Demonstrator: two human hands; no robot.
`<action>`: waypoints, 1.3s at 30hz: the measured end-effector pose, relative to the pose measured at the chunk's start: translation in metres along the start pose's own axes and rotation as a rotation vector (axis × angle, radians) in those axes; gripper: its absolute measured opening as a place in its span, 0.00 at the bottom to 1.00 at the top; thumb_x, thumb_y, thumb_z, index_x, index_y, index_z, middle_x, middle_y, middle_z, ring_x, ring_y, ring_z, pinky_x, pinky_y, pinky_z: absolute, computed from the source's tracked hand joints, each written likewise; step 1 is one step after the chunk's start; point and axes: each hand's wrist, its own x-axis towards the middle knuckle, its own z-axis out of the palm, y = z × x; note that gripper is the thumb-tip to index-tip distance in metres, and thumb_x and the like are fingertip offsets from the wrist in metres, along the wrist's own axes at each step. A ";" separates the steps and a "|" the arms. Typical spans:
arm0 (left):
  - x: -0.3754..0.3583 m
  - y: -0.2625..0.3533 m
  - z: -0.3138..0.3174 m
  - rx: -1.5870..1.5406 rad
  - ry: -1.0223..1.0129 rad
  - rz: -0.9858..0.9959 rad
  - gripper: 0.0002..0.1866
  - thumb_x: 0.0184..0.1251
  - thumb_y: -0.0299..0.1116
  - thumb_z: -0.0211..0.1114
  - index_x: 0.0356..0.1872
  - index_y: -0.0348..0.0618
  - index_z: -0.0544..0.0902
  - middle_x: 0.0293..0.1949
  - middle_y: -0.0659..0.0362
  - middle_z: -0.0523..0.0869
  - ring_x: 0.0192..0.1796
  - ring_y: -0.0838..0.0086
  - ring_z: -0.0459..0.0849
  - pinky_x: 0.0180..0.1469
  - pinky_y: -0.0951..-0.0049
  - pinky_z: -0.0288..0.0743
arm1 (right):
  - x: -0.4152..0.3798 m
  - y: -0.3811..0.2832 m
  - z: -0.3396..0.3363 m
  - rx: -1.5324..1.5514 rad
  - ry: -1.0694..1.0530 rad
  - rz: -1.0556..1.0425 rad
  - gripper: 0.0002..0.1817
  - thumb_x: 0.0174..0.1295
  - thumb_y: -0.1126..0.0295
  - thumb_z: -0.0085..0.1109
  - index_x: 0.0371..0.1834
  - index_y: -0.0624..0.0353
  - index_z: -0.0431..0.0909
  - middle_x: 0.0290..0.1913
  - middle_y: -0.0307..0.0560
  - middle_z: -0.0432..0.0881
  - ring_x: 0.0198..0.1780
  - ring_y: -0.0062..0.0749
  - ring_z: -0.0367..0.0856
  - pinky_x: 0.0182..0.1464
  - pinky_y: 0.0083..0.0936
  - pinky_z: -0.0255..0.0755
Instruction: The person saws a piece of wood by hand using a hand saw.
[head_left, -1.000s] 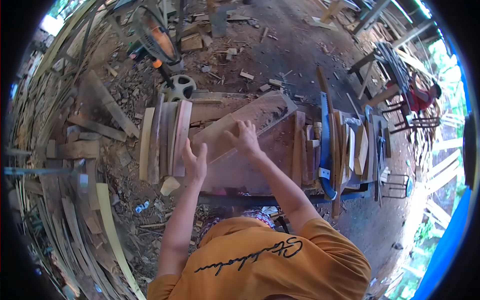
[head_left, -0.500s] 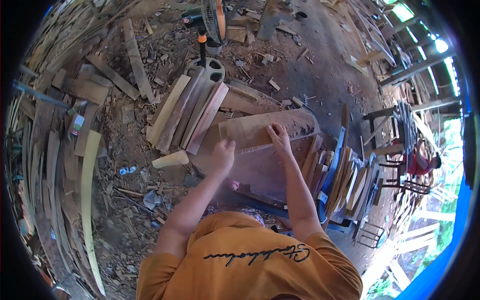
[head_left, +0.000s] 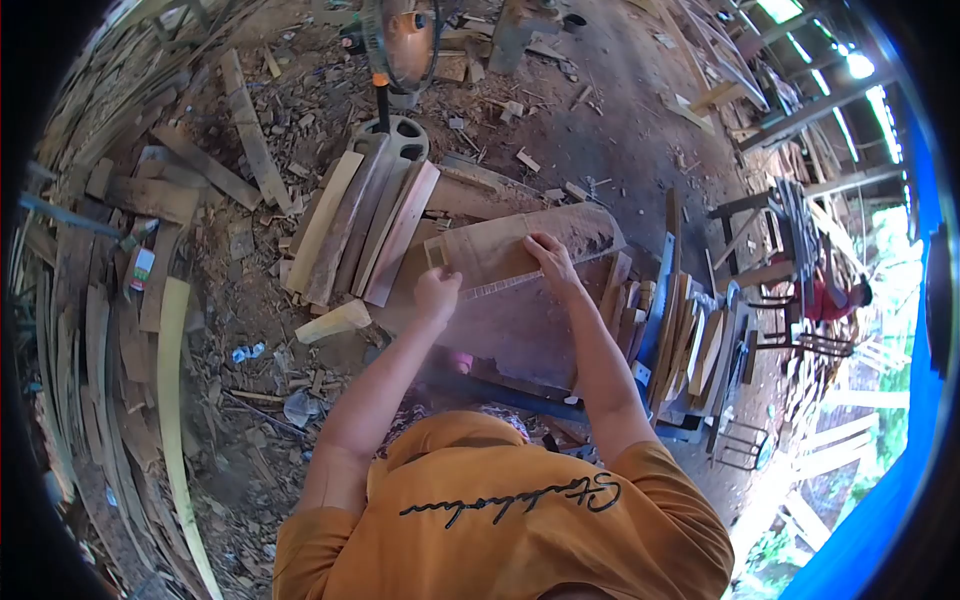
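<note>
A flat brown wooden board (head_left: 490, 249) lies across the work table (head_left: 500, 335) in front of me. My right hand (head_left: 553, 262) rests on this board with its fingers stretched out over its surface. At the board's left end, my left hand (head_left: 437, 292) is closed, its fingertips right at the near edge. What the left hand holds, if anything, I cannot tell. Just beyond those fingertips a small pale rectangular piece (head_left: 435, 251) shows at the board's end. Sawdust covers the far right part of the board.
Several planks (head_left: 340, 225) lean side by side at the table's left. Behind them stands a fan (head_left: 405, 45). Upright boards (head_left: 690, 345) crowd the right side. A pale wood offcut (head_left: 333, 321) and scraps litter the ground. A person (head_left: 832, 295) in red is at the far right.
The whole view has shifted slightly, and the fan head has turned. My left hand, blurred before, now shows more sharply at the board's left end. My right hand stays on the board.
</note>
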 end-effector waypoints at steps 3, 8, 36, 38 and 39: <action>0.010 -0.009 -0.001 0.006 -0.050 -0.019 0.16 0.67 0.34 0.67 0.49 0.33 0.85 0.41 0.55 0.89 0.39 0.76 0.85 0.39 0.74 0.79 | -0.004 -0.002 0.001 0.148 0.025 0.020 0.19 0.70 0.58 0.59 0.48 0.66 0.82 0.40 0.42 0.81 0.44 0.25 0.78 0.49 0.23 0.70; 0.022 -0.030 -0.004 -0.088 -0.144 -0.012 0.12 0.69 0.34 0.67 0.43 0.34 0.83 0.37 0.61 0.84 0.34 0.77 0.81 0.36 0.76 0.77 | -0.036 0.041 -0.009 0.301 0.277 0.014 0.13 0.70 0.63 0.60 0.42 0.64 0.82 0.32 0.35 0.80 0.34 0.20 0.76 0.39 0.19 0.71; -0.011 0.074 0.023 1.105 -0.108 0.736 0.60 0.49 0.49 0.76 0.80 0.60 0.45 0.77 0.38 0.45 0.78 0.33 0.41 0.69 0.24 0.44 | -0.499 0.148 0.025 -0.277 -0.468 0.724 0.21 0.59 0.58 0.67 0.56 0.48 0.81 0.49 0.48 0.87 0.50 0.42 0.85 0.50 0.36 0.77; -0.009 0.074 0.025 1.090 -0.092 0.743 0.60 0.48 0.50 0.76 0.80 0.61 0.46 0.77 0.38 0.45 0.78 0.33 0.41 0.69 0.23 0.45 | -0.499 0.144 0.013 -0.219 -0.560 0.651 0.21 0.59 0.61 0.67 0.56 0.49 0.81 0.49 0.48 0.87 0.51 0.42 0.84 0.50 0.36 0.77; -0.010 0.072 0.026 1.077 -0.074 0.748 0.60 0.47 0.51 0.76 0.80 0.61 0.47 0.78 0.39 0.45 0.78 0.34 0.42 0.68 0.23 0.46 | -0.493 0.142 0.007 -0.204 -0.598 0.630 0.21 0.59 0.61 0.67 0.56 0.50 0.81 0.49 0.49 0.87 0.51 0.42 0.84 0.50 0.36 0.76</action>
